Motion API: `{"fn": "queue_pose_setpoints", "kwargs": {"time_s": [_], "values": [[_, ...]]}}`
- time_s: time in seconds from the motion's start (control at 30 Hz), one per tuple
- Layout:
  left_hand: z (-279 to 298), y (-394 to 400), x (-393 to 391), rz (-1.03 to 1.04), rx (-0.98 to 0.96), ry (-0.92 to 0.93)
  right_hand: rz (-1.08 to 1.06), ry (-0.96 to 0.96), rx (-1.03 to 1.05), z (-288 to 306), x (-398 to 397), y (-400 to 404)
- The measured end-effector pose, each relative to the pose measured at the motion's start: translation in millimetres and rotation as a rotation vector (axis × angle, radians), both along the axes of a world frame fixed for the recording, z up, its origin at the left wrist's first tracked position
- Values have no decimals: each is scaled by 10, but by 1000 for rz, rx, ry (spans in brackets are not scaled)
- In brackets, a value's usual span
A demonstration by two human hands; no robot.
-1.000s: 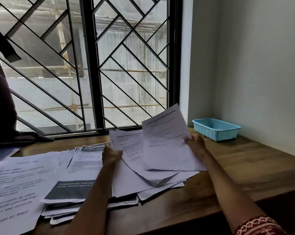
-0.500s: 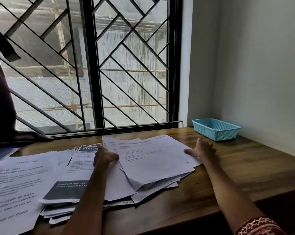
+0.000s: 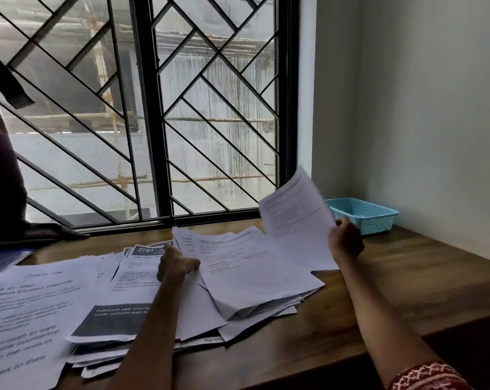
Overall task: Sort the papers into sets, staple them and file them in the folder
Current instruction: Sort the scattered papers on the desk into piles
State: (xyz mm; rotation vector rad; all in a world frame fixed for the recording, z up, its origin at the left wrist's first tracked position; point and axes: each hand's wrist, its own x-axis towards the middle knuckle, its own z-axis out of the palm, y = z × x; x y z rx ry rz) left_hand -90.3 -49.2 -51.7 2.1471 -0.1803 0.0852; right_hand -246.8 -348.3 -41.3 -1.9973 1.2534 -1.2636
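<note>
A loose pile of printed white papers [image 3: 255, 280] lies fanned out on the wooden table [image 3: 407, 282]. My right hand [image 3: 346, 242] grips the right edge of one sheet [image 3: 294, 215] and holds it raised and tilted above the pile. My left hand [image 3: 176, 266] rests on the left edge of the pile with its fingers curled onto the sheets. More printed pages [image 3: 27, 319] spread over the left of the table, some with dark header blocks [image 3: 111, 322]. No stapler or folder can be made out.
A light blue plastic basket [image 3: 364, 215] stands at the back right corner by the wall. A barred window [image 3: 154, 122] runs along the table's far edge. A dark cloth [image 3: 2, 178] hangs at the far left.
Half a second ago all sheets lay flat with my right hand open on their edge. Now my right hand has lifted one sheet up off the pile. My left hand stayed put.
</note>
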Motion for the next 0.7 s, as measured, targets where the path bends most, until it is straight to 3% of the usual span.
{"fn": "queue_pose_setpoints", "kwargs": {"time_s": [0.37,0.5,0.6,0.7], "values": [[25,-7,-35,23,45,35,17,-540,175,22,1,-55],[29,-16,-48,32,54,46,-47,-757,354,52,-45,-14],[52,-30,-69,32,41,44,124,-693,434,0,18,-48],[45,-38,-57,19,3,47,428,-356,433,-58,123,-24]]}}
